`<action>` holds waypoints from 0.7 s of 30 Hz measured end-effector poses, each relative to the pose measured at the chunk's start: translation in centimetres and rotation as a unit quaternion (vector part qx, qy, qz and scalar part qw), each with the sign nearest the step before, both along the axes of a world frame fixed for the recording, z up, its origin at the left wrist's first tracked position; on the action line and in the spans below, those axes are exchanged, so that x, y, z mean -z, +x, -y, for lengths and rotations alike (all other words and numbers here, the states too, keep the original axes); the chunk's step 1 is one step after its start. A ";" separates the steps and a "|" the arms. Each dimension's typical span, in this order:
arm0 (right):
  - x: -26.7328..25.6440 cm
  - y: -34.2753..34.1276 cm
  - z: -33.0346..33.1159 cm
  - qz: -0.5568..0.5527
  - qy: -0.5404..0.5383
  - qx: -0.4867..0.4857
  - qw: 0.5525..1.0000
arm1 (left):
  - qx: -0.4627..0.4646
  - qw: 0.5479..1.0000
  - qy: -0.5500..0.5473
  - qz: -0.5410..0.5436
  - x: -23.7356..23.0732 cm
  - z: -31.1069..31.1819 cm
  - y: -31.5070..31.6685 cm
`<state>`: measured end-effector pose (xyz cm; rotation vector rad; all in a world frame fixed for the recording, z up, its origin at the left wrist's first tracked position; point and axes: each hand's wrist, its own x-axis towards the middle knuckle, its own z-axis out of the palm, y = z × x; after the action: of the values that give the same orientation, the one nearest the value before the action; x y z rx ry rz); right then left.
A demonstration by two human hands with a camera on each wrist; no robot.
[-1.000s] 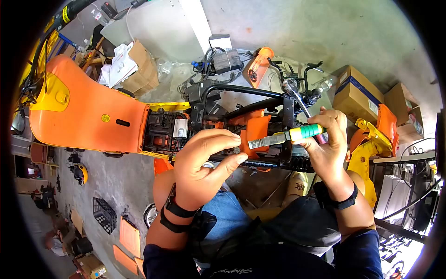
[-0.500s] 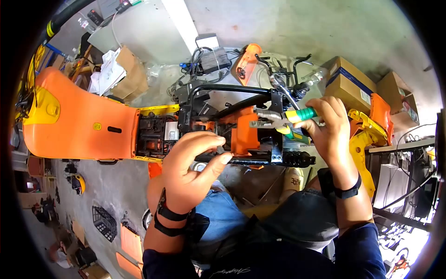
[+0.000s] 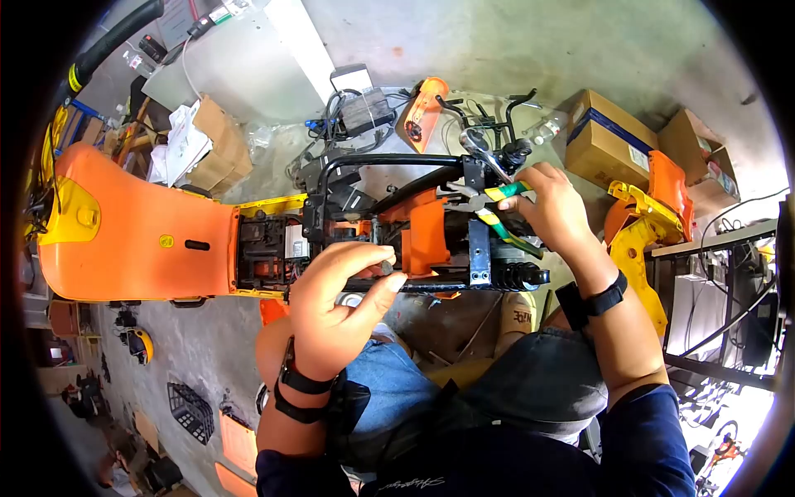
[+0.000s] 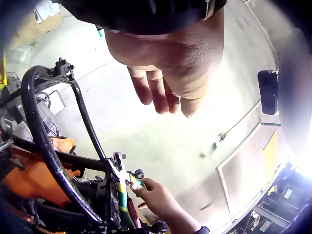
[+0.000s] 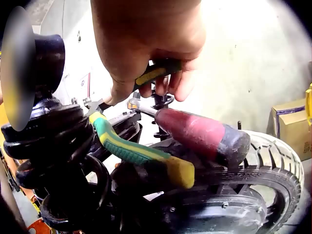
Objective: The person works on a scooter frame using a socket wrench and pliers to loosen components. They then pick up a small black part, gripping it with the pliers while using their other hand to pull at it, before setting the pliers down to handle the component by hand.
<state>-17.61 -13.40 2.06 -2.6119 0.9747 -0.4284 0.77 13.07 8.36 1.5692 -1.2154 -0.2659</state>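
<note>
My left hand (image 3: 335, 302) pinches a small dark lump (image 3: 386, 267) between thumb and fingertips, above the bare frame of a scooter. My right hand (image 3: 551, 207) grips one green-and-yellow handle of a pair of pliers (image 3: 479, 201). The other handle (image 5: 141, 151) hangs free below it, spread wide, and the jaws point left toward my left hand. A ratchet with a red grip (image 5: 195, 131) lies over the frame's rear end, just beyond the pliers. In the left wrist view, the left hand (image 4: 168, 68) hides what its fingertips hold.
The scooter's orange seat-side body (image 3: 149, 224) extends left from the black frame (image 3: 389, 160). A spring shock absorber (image 5: 53, 141) stands close to the pliers, with the rear tyre (image 5: 273, 170) beyond. Cardboard boxes (image 3: 609, 145) sit at the back right, near yellow and orange panels (image 3: 638, 248).
The pliers, nearly closed at first, have opened wide, their lower handle dropping away from my right hand. My left hand keeps its pinch on the dark lump. The head view has shifted.
</note>
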 end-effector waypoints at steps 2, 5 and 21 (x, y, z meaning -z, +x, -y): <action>0.1 0.1 -0.1 -0.012 0.001 0.010 1.000 | -0.004 1.000 -0.005 0.002 0.2 0.1 0.0; 0.6 0.6 -0.7 -0.052 -0.004 0.032 0.998 | -0.007 1.000 -0.006 0.009 -0.1 0.0 -0.1; 0.0 0.4 -1.2 -0.071 -0.029 0.014 0.997 | 0.017 1.000 -0.015 0.000 -0.7 -0.3 -0.6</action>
<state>-17.22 -12.16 2.08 -2.7146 1.0589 -0.2856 0.15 13.35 9.05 1.5247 -1.2421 -0.2684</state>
